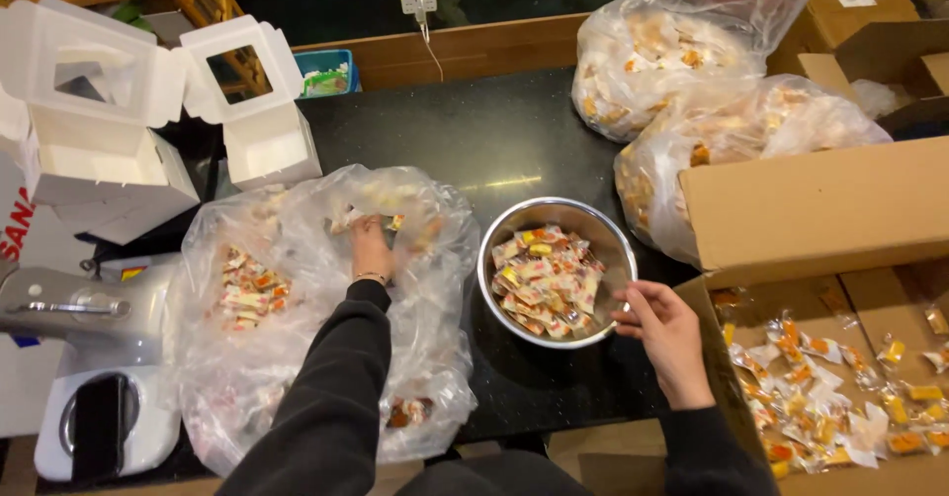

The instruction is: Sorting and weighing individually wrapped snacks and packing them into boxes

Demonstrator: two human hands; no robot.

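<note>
Left hand [373,249] inside clear plastic bag [297,358] on dark tabletop [494,130], fingers closed around wrapped candies [395,223]; right hand [664,333] grips steel bowl [514,229] rim, fingers clamped; bowl holds candies.

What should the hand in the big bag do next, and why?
Probably lift a handful of wrapped candies out of the clear bag and into the metal bowl: the left hand is already among them, and the right hand steadies the bowl's rim.

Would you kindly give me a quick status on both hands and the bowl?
Left hand grabbing sweets in bag. Right hand at rim of bowl, roughly half full. Nothing blocking.
</note>
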